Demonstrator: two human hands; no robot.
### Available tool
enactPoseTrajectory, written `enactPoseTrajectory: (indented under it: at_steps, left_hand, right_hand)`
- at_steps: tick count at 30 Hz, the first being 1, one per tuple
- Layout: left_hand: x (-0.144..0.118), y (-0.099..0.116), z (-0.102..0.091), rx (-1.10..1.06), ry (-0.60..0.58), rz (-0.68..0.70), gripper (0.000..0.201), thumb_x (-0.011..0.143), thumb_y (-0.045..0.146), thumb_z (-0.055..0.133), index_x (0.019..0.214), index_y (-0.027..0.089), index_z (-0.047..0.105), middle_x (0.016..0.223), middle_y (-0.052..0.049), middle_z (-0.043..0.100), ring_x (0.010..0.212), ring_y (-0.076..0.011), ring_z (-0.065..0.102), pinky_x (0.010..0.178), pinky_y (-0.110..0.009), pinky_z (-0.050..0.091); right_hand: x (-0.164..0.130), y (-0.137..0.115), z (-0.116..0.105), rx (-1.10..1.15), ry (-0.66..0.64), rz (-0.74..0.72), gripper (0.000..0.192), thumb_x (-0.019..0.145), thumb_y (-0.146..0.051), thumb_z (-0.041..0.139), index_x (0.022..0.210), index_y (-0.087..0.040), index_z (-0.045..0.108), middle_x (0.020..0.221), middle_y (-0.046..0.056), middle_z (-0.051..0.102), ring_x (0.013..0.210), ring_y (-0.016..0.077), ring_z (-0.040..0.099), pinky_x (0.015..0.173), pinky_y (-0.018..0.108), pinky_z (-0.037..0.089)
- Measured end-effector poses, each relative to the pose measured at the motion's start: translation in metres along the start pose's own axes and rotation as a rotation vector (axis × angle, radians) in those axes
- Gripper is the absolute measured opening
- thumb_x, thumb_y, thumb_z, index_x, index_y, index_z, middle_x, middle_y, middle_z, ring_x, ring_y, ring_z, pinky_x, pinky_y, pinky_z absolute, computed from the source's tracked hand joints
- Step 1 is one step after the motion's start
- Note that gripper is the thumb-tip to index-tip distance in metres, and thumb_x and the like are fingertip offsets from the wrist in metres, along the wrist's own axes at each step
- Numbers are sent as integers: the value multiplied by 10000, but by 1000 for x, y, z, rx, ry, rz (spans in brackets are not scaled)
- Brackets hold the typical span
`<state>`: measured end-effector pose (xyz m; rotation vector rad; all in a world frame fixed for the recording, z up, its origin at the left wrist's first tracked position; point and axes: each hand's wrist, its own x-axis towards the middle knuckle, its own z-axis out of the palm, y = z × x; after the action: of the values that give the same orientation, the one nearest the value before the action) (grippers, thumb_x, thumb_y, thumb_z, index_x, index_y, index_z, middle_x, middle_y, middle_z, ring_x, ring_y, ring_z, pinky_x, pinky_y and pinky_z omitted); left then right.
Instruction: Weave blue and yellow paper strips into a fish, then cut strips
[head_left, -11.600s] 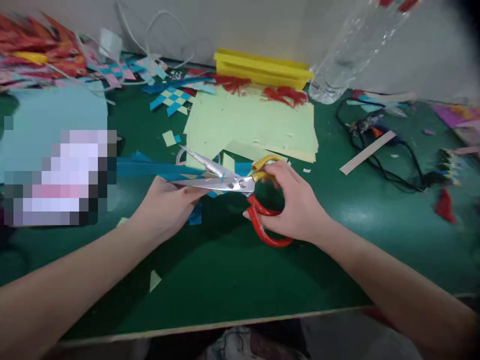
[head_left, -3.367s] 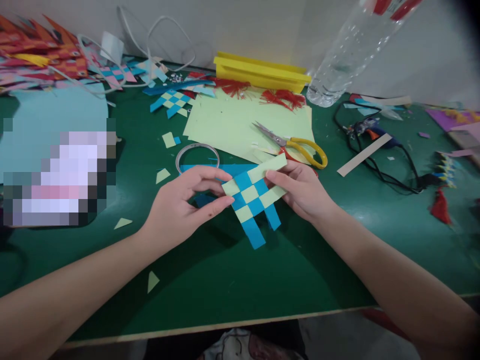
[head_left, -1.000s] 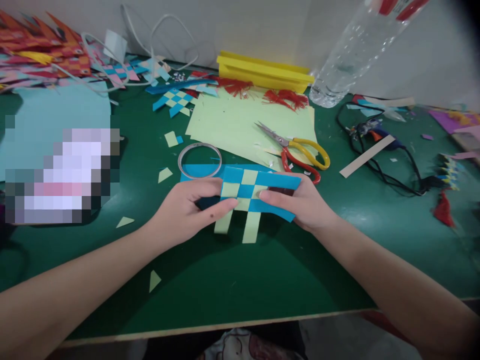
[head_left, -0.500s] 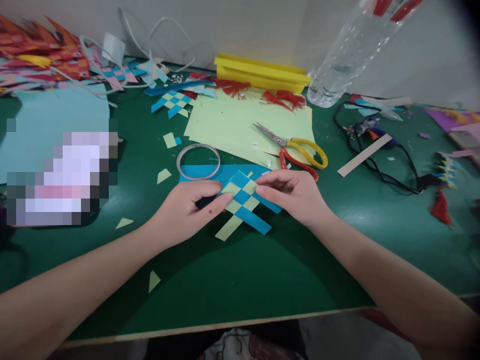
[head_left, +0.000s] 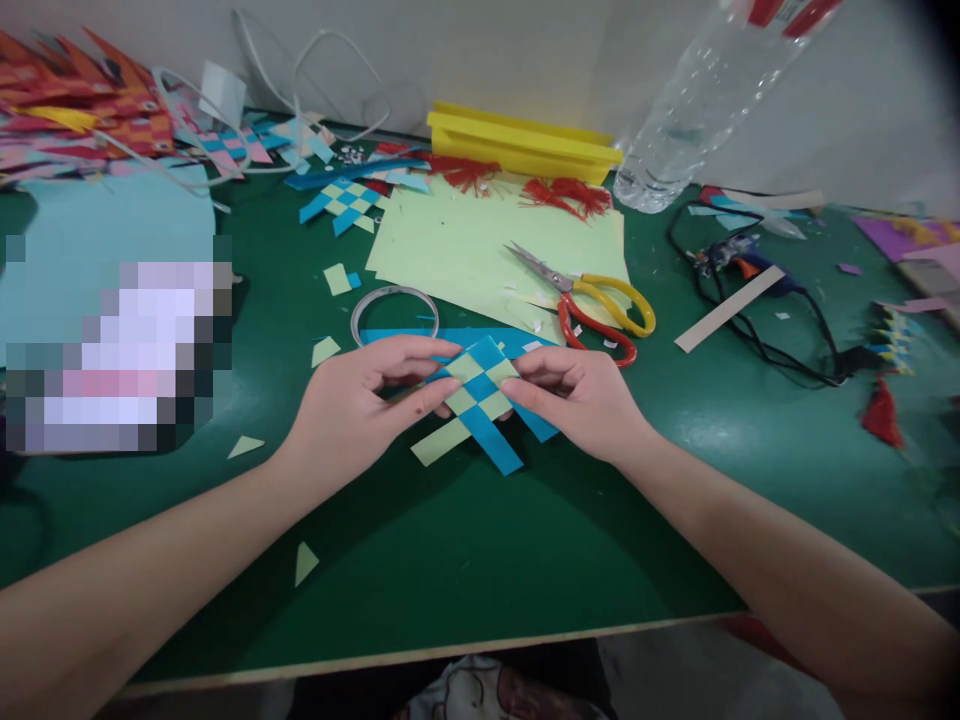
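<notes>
Blue-and-green woven paper square held just above green table, tilted like diamond. Left hand pinches its left corner between thumb and fingers; right hand pinches right corner — both closed on it. Loose strip ends hang below. Scissors lie on pale green sheets behind; tape ring near left hand.

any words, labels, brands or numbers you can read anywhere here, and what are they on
No text can be read.
Clear plastic bottle: red label at the top edge, cut off by the frame and blurred; unreadable.
Pixelated patch on the light blue sheet: blurred out; nothing legible.
Woven paper piece held by the left hand and right hand: plain blue and green strips, no print.
Scissors and yellow tray: no marking visible.
</notes>
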<state>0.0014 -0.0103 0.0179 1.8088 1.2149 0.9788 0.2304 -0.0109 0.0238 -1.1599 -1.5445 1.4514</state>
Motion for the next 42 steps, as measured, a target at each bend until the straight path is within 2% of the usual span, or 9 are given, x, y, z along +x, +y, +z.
enactPoseTrajectory:
  at_steps: [5, 8, 14, 23, 29, 35, 39, 42]
  left_hand:
    - [1, 4, 1, 3, 6, 4, 223, 818, 403, 733, 997, 270, 742, 757, 9, 756, 582, -167, 715, 580, -240, 605]
    - [1, 6, 1, 21, -18, 19, 213, 819, 415, 728, 972, 271, 760, 815, 6, 769, 557, -147, 703, 568, -221, 596]
    - [1, 10, 0, 157, -82, 28, 167, 836, 354, 719, 972, 272, 772, 875, 35, 776, 647, -126, 723, 664, -185, 588]
    - [2, 11, 1, 126, -125, 91, 140, 830, 269, 724, 955, 251, 786, 795, 46, 778, 637, -130, 735, 622, -151, 581]
    - [1, 9, 1, 142, -128, 151, 131, 837, 244, 719, 950, 239, 786, 783, 45, 777, 640, -112, 729, 615, -131, 565]
    - [1, 6, 3, 217, -119, 213, 130, 866, 267, 680, 936, 224, 782, 838, 22, 779, 729, -127, 733, 628, -153, 554]
    - [2, 8, 4, 223, -94, 164, 162, 859, 284, 691, 988, 222, 765, 891, 18, 781, 791, -140, 740, 706, -167, 571]
    - [1, 10, 4, 220, -79, 137, 117, 847, 300, 705, 918, 231, 768, 867, 34, 779, 782, -141, 739, 719, -172, 575]
  right_hand:
    - [0, 3, 0, -55, 33, -8, 187, 795, -385, 733, 893, -227, 714, 866, -3, 755, 796, 166, 727, 719, 283, 597]
    - [0, 5, 0, -81, 42, -22, 204, 807, -392, 719, 930, -229, 720, 913, 2, 762, 833, 164, 729, 738, 276, 597]
    - [-1, 3, 0, -161, 40, -49, 237, 822, -389, 699, 950, -191, 722, 859, 15, 758, 788, 155, 721, 683, 258, 584]
    - [-1, 1, 2, -191, 31, -74, 161, 833, -332, 691, 892, -183, 709, 769, -7, 722, 676, 100, 664, 596, 204, 530]
    - [-1, 1, 1, -193, -8, -177, 108, 856, -284, 674, 846, -183, 710, 757, -21, 697, 648, 64, 615, 586, 169, 498]
    - [-2, 2, 2, -201, 11, -148, 57, 827, -232, 703, 827, -175, 707, 746, -24, 704, 656, 64, 620, 589, 156, 492]
    - [-3, 1, 3, -219, 18, -141, 67, 827, -243, 702, 831, -176, 709, 745, -20, 710, 659, 74, 630, 585, 165, 498]
    - [-3, 0, 2, -238, 26, -142, 108, 844, -282, 684, 835, -177, 712, 762, -7, 720, 673, 91, 644, 595, 189, 513]
